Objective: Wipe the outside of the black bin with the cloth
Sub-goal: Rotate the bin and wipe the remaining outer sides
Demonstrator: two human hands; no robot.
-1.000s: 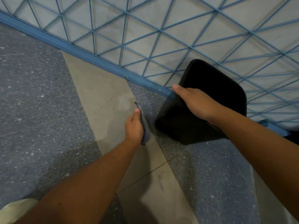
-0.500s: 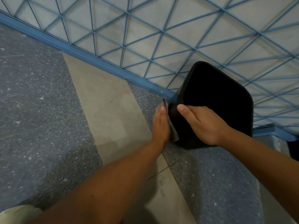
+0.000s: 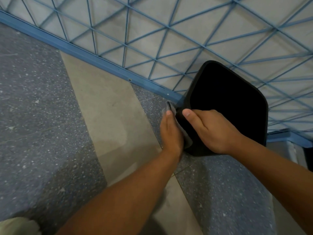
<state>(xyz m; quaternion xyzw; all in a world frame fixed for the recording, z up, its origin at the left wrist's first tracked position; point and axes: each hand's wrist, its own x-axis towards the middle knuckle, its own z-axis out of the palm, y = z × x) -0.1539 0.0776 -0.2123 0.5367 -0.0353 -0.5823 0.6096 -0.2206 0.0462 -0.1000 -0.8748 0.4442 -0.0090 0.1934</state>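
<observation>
Your left hand (image 3: 171,131) flat, fingers straight, presses grey cloth (image 3: 170,107) against left outer side of black bin (image 3: 196,82). Your right hand (image 3: 213,131) grips near rim. Bin stands on floor (image 3: 50,116), beside blue grille (image 3: 125,44).

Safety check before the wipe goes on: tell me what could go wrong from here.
1. The left hand presses the cloth flat against the side of the black bin rather than gripping it, so the cloth might slip free.
2. Only the right hand steadies the bin, at its rim; a hard push could tip or slide it.
3. The bin stands close to the blue railing, so its far side may get missed.
</observation>
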